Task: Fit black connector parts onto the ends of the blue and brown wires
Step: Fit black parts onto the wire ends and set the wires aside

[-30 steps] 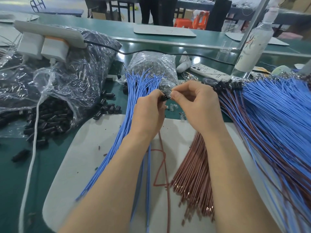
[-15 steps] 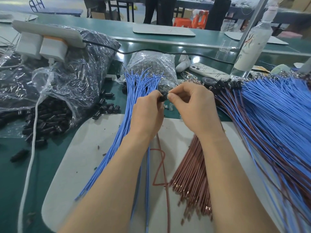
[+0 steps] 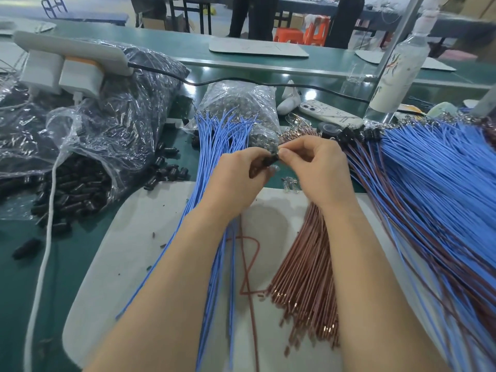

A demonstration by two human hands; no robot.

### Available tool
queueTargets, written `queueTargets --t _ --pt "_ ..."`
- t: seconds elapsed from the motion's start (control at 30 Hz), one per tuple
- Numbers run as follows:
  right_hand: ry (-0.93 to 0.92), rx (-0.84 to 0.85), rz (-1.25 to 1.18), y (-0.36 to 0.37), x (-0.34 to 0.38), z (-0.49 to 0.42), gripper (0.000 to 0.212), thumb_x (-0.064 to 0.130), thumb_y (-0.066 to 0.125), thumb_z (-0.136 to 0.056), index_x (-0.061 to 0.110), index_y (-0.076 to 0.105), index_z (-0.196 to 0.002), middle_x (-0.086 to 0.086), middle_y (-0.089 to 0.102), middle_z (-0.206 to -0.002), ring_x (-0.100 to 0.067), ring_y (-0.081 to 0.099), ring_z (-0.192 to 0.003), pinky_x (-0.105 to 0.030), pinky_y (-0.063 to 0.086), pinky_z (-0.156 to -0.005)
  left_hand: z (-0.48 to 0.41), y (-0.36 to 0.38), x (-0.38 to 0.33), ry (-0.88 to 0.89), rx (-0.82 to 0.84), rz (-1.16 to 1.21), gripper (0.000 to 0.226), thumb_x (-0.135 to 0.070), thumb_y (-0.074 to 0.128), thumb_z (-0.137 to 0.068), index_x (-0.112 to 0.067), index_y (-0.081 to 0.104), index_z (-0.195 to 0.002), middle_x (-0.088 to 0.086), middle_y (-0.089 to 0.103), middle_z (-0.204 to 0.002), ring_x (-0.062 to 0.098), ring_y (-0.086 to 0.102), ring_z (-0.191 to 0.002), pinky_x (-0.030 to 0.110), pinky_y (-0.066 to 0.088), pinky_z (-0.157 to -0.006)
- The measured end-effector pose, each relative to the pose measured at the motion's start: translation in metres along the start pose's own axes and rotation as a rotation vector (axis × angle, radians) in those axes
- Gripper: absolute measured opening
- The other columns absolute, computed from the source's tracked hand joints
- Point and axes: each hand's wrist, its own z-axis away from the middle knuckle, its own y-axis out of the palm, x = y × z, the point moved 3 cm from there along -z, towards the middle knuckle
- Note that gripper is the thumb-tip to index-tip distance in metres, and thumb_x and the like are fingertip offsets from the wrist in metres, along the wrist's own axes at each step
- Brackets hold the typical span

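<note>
Green worktop (image 3: 24, 285) runs across a factory bench, with a pale mat (image 3: 128, 253) under the work. Above the mat's far edge the left hand (image 3: 241, 181) pinches a small black connector part (image 3: 269, 161) in curled fingertips. The right hand (image 3: 316, 167) pinches at the part's other end, probably feeding in a wire tip that is hidden from view. The part looks light, hard and easy to fumble. The wires are thin and floppy, so they are best held close to the tip to stop them buckling. Loose blue wires (image 3: 212, 157) lie just left of the hands and brown wires (image 3: 303, 264) just right, with bare mat between them. A pile of finished wires (image 3: 429, 189) crowds the right side, and a bag of black parts (image 3: 80, 189) spills out at the left.
</note>
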Motion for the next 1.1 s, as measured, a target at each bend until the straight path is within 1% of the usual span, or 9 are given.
queueTargets --t 0.07,0.13,0.33,0.57,0.67,0.77,0.93,1.03,1.1 --pt "0.044 0.026 -0.066 -0.002 -0.006 -0.001 0.013 0.014 0.071 -0.084 0.026 0.07 -0.078 0.007 0.07 -0.075 -0.008 0.065 -0.073 -0.029 0.054 -0.08 0.0 -0.001 -0.002 0.025 0.026 0.061 0.017 -0.018 0.065 -0.087 -0.017 0.07 -0.104 0.006 0.07 -0.082 0.02 0.061 -0.074 0.029 0.048 -0.072" --pt "0.081 0.058 -0.155 -0.001 -0.009 -0.001 0.015 0.013 0.071 -0.084 0.026 0.07 -0.076 0.004 0.071 -0.076 -0.009 0.066 -0.073 -0.031 0.056 -0.081 0.0 -0.002 -0.002 0.035 0.014 0.078 0.017 -0.015 0.063 -0.089 -0.015 0.071 -0.103 0.007 0.071 -0.082 0.023 0.062 -0.075 0.031 0.048 -0.073" --pt "0.13 0.116 -0.335 0.002 -0.011 0.0 0.012 0.006 0.069 -0.085 0.017 0.07 -0.08 -0.005 0.071 -0.079 -0.004 0.063 -0.069 -0.019 0.054 -0.074 0.001 -0.003 -0.006 0.06 -0.012 0.065 0.017 -0.014 0.063 -0.089 -0.012 0.071 -0.104 0.007 0.071 -0.082 0.023 0.062 -0.074 0.031 0.049 -0.074" --pt "0.203 0.106 -0.466 0.013 -0.014 0.003 0.014 0.008 0.065 -0.088 0.019 0.07 -0.08 0.005 0.069 -0.07 -0.002 0.062 -0.066 -0.017 0.053 -0.071 0.002 -0.004 -0.005 0.059 -0.039 0.063 0.013 -0.012 0.062 -0.089 -0.01 0.071 -0.098 0.014 0.069 -0.077 0.03 0.059 -0.072 0.036 0.047 -0.07" --pt "0.314 0.096 -0.668 0.019 -0.017 0.002 0.016 0.005 0.059 -0.091 0.012 0.069 -0.081 0.005 0.069 -0.062 -0.003 0.063 -0.061 -0.014 0.051 -0.064 0.001 -0.003 -0.004 0.038 -0.028 0.08 0.014 -0.013 0.062 -0.089 -0.011 0.071 -0.1 0.011 0.07 -0.079 0.027 0.06 -0.073 0.032 0.048 -0.071" --pt "0.35 0.097 -0.699 0.022 -0.02 0.001 0.016 0.005 0.06 -0.091 0.011 0.066 -0.077 0.005 0.067 -0.06 -0.003 0.063 -0.057 -0.015 0.051 -0.06 0.001 -0.002 -0.003 0.042 -0.032 0.062 0.015 -0.013 0.062 -0.089 -0.01 0.071 -0.1 0.008 0.069 -0.078 0.021 0.056 -0.065 0.026 0.045 -0.067" --pt "0.361 0.119 -0.658 0.03 -0.02 0.003 0.015 0.006 0.06 -0.091 0.011 0.063 -0.077 -0.004 0.063 -0.069 -0.007 0.059 -0.059 -0.018 0.051 -0.064 0.0 -0.005 0.0 0.036 -0.042 0.026 0.015 -0.013 0.063 -0.088 -0.01 0.071 -0.101 0.008 0.068 -0.075 0.012 0.049 -0.061 0.02 0.041 -0.063" --pt "0.372 0.086 -0.759 0.027 -0.011 0.002 0.013 0.015 0.059 -0.093 0.016 0.066 -0.083 -0.003 0.064 -0.078 -0.011 0.058 -0.069 -0.021 0.051 -0.067 0.0 -0.011 -0.008 0.031 -0.077 0.093 0.014 -0.013 0.062 -0.089 -0.014 0.071 -0.1 0.002 0.069 -0.078 0.012 0.056 -0.067 0.017 0.044 -0.066" --pt "0.381 0.147 -0.877 0.025 -0.001 0.003 0.019 0.027 0.051 -0.097 0.018 0.068 -0.096 -0.001 0.068 -0.088 -0.015 0.062 -0.08 -0.026 0.053 -0.074 -0.002 -0.02 -0.019 0.03 -0.138 0.141 0.015 -0.017 0.063 -0.09 -0.016 0.07 -0.102 -0.003 0.07 -0.081 0.008 0.059 -0.069 0.016 0.046 -0.067"
